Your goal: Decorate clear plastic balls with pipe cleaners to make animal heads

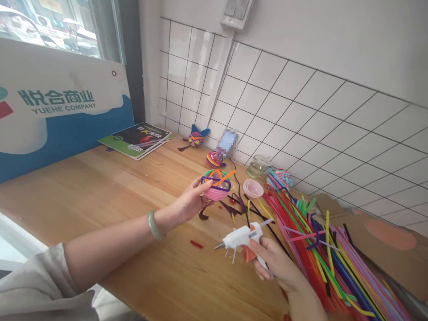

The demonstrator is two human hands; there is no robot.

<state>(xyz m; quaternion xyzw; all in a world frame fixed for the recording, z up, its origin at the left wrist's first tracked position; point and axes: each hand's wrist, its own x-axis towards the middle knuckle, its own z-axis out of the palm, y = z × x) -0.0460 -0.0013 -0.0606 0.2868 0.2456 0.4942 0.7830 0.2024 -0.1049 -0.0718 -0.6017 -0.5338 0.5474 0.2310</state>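
Observation:
My left hand [194, 196] is closed around a round craft ball [217, 192] with pink coils at its base. Purple, orange and green pipe cleaner loops cover its upper part, and an orange end [229, 177] sticks out to the right. In my right hand [267, 256] is a white hot glue gun [239, 236] with an orange trigger. Its metal nozzle points left, below and apart from the ball, and a clear glue stick juts from its back. A dark tassel [203, 211] hangs just under my left hand.
Pipe cleaners [321, 249] lie in a long heap at the right, near cardboard [377, 240]. Behind stand a pink bowl [247, 191], a glass jar [257, 168], a phone [227, 143] and a finished-looking blue-eared ball [196, 137]. Magazines [133, 145] lie at the back left; a red piece [196, 244] lies in front.

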